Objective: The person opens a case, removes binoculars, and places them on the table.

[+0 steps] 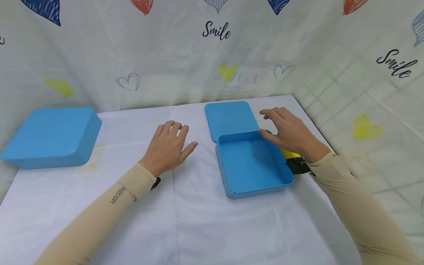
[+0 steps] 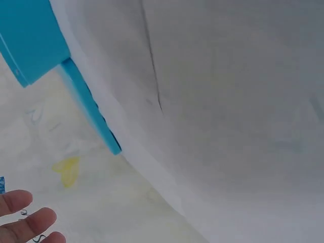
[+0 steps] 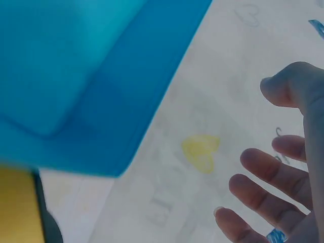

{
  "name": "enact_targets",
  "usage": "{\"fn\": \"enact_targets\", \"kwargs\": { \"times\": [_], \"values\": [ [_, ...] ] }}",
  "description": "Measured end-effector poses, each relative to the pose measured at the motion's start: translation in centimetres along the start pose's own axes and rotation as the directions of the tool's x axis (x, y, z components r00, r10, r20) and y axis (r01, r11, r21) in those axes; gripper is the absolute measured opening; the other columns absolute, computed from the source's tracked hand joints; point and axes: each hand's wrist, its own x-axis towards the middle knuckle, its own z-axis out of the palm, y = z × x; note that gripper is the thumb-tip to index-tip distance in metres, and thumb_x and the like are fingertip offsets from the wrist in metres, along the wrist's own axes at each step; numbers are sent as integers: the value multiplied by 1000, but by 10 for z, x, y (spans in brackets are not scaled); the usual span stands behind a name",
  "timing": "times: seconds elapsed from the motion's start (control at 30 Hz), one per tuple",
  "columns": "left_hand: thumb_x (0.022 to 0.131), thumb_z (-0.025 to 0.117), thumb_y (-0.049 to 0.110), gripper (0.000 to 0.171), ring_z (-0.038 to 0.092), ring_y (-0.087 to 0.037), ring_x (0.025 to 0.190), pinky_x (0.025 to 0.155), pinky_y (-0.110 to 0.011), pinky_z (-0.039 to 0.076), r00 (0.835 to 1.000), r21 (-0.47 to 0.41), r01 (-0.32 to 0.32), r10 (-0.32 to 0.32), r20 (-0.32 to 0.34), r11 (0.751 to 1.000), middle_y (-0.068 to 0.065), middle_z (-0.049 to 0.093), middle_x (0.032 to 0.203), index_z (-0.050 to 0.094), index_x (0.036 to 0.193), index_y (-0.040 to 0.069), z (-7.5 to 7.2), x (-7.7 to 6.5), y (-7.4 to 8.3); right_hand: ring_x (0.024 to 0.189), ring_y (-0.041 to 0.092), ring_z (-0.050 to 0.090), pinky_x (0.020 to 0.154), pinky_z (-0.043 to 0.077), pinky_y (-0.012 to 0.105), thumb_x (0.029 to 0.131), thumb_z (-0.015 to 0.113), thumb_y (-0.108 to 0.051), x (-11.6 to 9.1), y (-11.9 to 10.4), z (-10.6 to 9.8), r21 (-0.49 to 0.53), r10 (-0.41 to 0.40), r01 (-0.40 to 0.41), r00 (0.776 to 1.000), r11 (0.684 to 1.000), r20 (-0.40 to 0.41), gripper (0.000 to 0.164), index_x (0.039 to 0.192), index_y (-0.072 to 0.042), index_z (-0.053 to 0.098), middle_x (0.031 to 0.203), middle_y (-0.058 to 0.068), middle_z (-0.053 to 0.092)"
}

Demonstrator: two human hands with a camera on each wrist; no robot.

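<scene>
An uncovered blue box [image 1: 253, 162] stands right of the table's middle. Behind it lies a flat blue panel [image 1: 230, 116], perhaps its lid; in the left wrist view the panel [image 2: 93, 111] shows edge-on beside the box [image 2: 30, 35]. My right hand [image 1: 286, 127] hovers by the box's back right corner, thumb and fingers apart, holding nothing. In the right wrist view its fingers [image 3: 268, 197] are spread and bent a little. My left hand [image 1: 167, 147] is over the white cloth left of the box, fingers spread and nothing in them.
A second blue box [image 1: 53, 134], its top a solid surface, is at the far left. Partly hidden behind the right wrist is a yellow thing [image 1: 290, 154]; the right wrist view shows a yellow thing with a black edge [image 3: 17, 207]. A printed curtain [image 1: 172, 48] hangs behind the table.
</scene>
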Motion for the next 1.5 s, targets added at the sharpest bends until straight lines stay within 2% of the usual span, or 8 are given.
{"fn": "enact_targets", "kwargs": {
  "times": [0.17,0.43,0.6,0.77,1.03,1.27,1.4,1.5],
  "values": [
    [102,54,54,57,57,-40,125,97,-52,51,1000,-11,15,-14,3,1000,-18,65,120,58,130,4,-3,-7,-13,114,36,63,86,60,53,92,78,-24,9,-11,5,47,35,-36,999,998,8,57,140,-1,56,125,21,66],
    [102,55,50,62,51,-43,138,108,-57,46,998,-41,56,-55,25,998,-21,63,134,54,143,4,-7,-20,-35,113,35,63,88,58,52,93,78,-27,27,-22,17,107,-19,22,1000,994,-25,59,140,0,55,126,20,64],
    [101,57,49,64,50,-45,140,108,-58,46,999,-14,50,-50,-3,999,-22,61,135,52,146,4,-11,-27,-48,120,36,63,94,58,55,96,75,-29,37,-35,19,182,31,-35,999,983,24,62,146,-3,50,130,19,61],
    [100,59,48,64,49,-46,140,108,-60,46,998,-8,60,-60,-7,998,-24,61,135,53,144,2,-17,-34,-61,121,37,63,96,57,55,97,73,-29,48,-48,21,252,41,-48,999,967,31,62,148,-5,49,129,19,62],
    [98,59,46,64,48,-48,140,109,-61,45,996,1,86,-86,7,996,-26,61,134,53,142,0,-23,-49,-88,122,36,63,96,56,53,98,72,-32,64,-63,29,280,6,-18,999,960,41,61,148,-5,50,131,18,61],
    [98,58,44,61,50,-49,136,103,-64,48,994,17,99,-99,-45,995,-28,62,128,54,138,-2,-30,-63,-112,122,33,62,98,54,52,98,72,-35,79,-79,34,302,-10,-8,998,953,57,64,150,-7,48,131,16,61],
    [98,60,42,60,48,-51,135,99,-66,47,990,5,133,-133,-37,991,-29,60,126,52,136,-3,-35,-72,-125,120,33,63,98,54,50,98,72,-36,88,-89,39,306,-51,35,998,951,43,63,148,-7,49,131,15,62],
    [98,61,40,59,46,-52,136,99,-68,44,985,-10,170,-170,-37,985,-30,58,127,51,135,-5,-39,-78,-134,121,32,64,98,55,48,97,72,-39,94,-97,41,304,-57,39,997,952,51,64,148,-7,50,132,14,62]
  ]
}}
